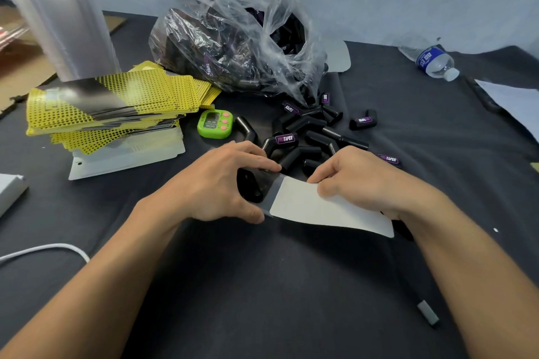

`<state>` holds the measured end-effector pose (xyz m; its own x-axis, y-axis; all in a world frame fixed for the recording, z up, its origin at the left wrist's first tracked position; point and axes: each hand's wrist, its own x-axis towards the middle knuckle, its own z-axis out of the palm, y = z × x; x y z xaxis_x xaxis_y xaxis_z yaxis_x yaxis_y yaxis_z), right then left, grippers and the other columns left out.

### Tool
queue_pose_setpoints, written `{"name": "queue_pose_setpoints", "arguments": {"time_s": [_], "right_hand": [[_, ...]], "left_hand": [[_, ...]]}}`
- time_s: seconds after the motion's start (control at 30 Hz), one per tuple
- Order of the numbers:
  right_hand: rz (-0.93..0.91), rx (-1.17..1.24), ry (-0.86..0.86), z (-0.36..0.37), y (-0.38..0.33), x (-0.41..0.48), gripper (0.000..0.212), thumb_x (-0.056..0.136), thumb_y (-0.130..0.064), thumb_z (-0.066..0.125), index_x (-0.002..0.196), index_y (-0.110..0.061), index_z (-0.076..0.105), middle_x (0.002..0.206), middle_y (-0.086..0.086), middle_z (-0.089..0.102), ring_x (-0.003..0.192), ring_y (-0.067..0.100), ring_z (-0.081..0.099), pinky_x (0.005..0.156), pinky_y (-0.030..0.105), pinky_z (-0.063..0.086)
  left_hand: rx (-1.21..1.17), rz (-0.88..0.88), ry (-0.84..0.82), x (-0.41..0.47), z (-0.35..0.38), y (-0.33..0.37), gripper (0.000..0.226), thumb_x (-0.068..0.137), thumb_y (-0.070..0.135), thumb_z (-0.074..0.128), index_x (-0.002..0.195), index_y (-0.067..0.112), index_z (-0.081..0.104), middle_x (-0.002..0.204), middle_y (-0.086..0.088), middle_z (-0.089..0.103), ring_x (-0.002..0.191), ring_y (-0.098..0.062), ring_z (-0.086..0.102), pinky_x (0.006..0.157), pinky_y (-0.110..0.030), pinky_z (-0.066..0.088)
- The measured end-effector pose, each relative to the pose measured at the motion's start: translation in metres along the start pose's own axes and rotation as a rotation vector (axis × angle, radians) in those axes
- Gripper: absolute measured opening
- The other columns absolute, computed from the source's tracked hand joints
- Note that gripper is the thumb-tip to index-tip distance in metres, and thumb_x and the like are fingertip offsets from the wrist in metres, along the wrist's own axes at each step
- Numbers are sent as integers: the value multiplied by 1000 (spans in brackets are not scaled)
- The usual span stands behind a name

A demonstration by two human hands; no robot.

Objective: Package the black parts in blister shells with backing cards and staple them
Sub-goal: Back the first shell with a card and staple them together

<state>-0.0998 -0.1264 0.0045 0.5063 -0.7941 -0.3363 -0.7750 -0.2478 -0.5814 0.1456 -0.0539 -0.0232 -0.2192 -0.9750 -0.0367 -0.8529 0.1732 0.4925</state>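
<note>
2 hands meet just in front of the green timer (215, 123). With our left hand (215, 181) we clamp the blister shell (271, 186), fingers (256, 159) curled over its far edge and thumb on its near edge, a black part (248, 186) seated inside. Our right hand (358, 181) pinches the backing card (320, 207) at its far edge, the card's left end overlapping the shell. Loose black parts (309, 131) lie right of the timer on the tabletop (262, 285).
</note>
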Motion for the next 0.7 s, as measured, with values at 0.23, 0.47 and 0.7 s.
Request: {"name": "queue_pose_setpoints", "arguments": {"time_s": [0.23,0.47,0.7], "right_hand": [[-17,70,30,2,-2,1,29,80,-13,66,85,-35,83,81,-20,76,86,3,70,73,25,55],[-44,55,150,11,4,3,28,84,-15,65,87,-38,81,71,-30,69,75,-3,64,60,16,45],[-48,65,154,12,6,3,28,86,-15,65,87,-37,81,67,-29,67,72,-5,62,60,17,42]], "left_hand": [[-29,12,-2,-2,0,0,86,57,57,89,136,54,56,134,34,45,125,-2,47,105,-37,44],[-95,41,66,-4,3,2,50,57,46,93,99,44,67,129,30,52,120,2,50,99,-28,43],[12,44,195,-12,7,11,22,65,47,92,73,37,74,95,25,62,97,2,54,77,-22,44]]}}
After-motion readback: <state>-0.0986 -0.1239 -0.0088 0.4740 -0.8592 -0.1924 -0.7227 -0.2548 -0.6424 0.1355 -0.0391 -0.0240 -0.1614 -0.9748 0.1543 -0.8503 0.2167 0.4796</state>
